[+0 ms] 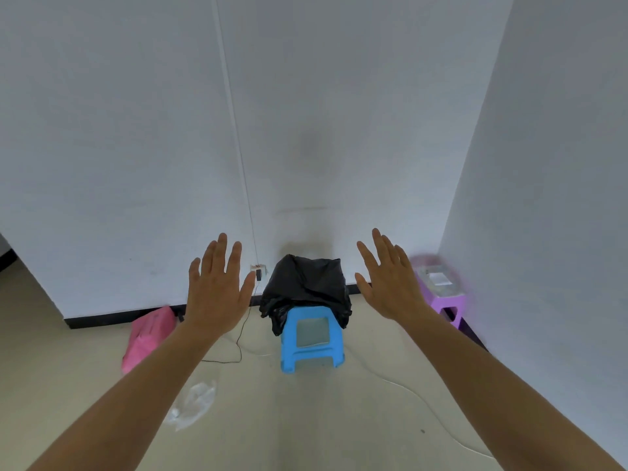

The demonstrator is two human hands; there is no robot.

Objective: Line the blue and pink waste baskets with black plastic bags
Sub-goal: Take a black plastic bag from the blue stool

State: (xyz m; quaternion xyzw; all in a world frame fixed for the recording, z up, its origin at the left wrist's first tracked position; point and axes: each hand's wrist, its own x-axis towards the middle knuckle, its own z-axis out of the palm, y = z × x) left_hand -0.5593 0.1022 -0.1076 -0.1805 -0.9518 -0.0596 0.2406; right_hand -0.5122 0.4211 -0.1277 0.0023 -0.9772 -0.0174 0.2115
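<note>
Both hands are raised with fingers spread and palms forward, holding nothing; the left hand (217, 287) and the right hand (390, 283) flank a black bag (306, 287) that sits on a blue stool (311, 338) against the wall (136, 130); whether a basket is inside that bag cannot be told; a pink basket (149, 334) seems to lie tipped on the floor (323, 419) to the left, unlined; a purple stool (445, 300) stands at the right. The bag looks thin, light, soft and slippery, so it will likely crumple and slide; pinching its open hem at two opposite points seems best; the basket looks light and stiff, best taken by its rim.
</note>
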